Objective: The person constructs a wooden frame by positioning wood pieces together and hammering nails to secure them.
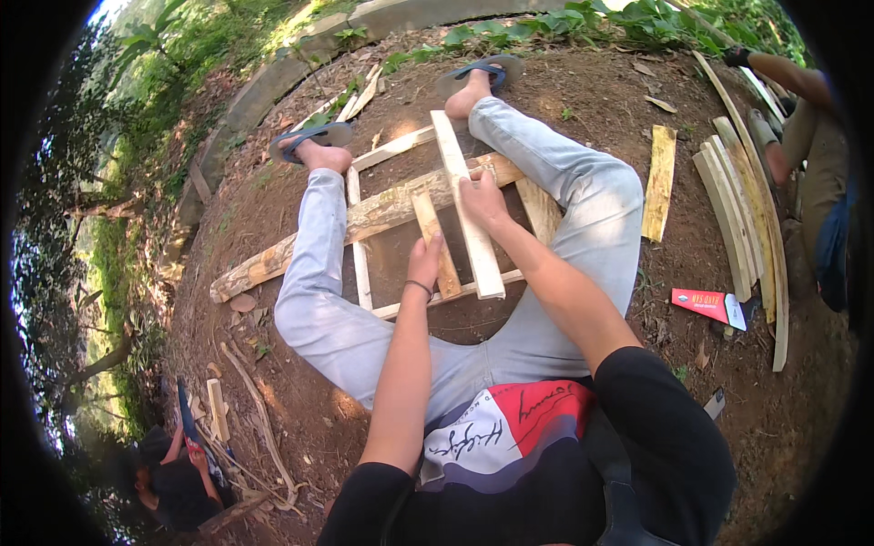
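I sit on the ground with my legs spread around a rough frame of thin wooden strips (360,273). A thick bark-edged piece of timber (282,258) lies slantwise across it. My right hand (484,202) is closed around the edge of a long pale wooden plank (482,259) that rests over the timber. Close beside it, my left hand (424,261) grips a shorter wooden slat (428,217), its thumb along the slat's edge. Its other fingers are mostly hidden. A wider wood piece (539,209) shows next to my right leg.
Several long wooden strips (728,214) and a rough yellowish board (659,182) lie to the right. Nearby is a red-and-white saw sleeve (708,307). A co-worker (824,173) sits at far right; another person (182,482) at lower left is beside a saw (188,414). Dry sticks (264,423) lie left.
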The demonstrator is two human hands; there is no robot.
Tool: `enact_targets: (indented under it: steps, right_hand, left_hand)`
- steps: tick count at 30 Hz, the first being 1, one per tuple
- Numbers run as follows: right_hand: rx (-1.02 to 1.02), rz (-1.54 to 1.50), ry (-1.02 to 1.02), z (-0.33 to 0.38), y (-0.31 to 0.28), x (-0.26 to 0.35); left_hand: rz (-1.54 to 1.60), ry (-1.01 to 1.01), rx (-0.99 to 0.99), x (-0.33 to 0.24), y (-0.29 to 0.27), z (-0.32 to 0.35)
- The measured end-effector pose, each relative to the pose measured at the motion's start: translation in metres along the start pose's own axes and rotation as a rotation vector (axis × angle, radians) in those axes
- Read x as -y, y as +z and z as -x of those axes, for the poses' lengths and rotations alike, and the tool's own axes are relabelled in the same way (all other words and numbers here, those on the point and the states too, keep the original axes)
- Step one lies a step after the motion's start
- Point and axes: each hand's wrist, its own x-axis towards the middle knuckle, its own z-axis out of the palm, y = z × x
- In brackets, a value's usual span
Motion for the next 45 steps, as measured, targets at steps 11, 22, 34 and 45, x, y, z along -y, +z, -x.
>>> enact_targets:
  steps: [11,22,34,45]
  right_hand:
    - [-0.053,-0.403,-0.425,0.132,-0.241,0.018]
    - [-0.763,0.483,0.184,0.167,-0.381,-0.151]
    - [-0.672,0.811,0.164,0.111,-0.544,-0.170]
    - [-0.581,0.812,0.096,0.091,-0.531,-0.185]
  left_hand:
    - [0.014,-0.157,-0.011,-0.005,0.001,-0.008]
    - [0.025,-0.163,-0.007,-0.010,0.002,0.000]
    - [-0.085,-0.152,-0.024,0.005,-0.017,-0.008]
    - [-0.133,-0.115,-0.055,0.001,-0.015,0.004]
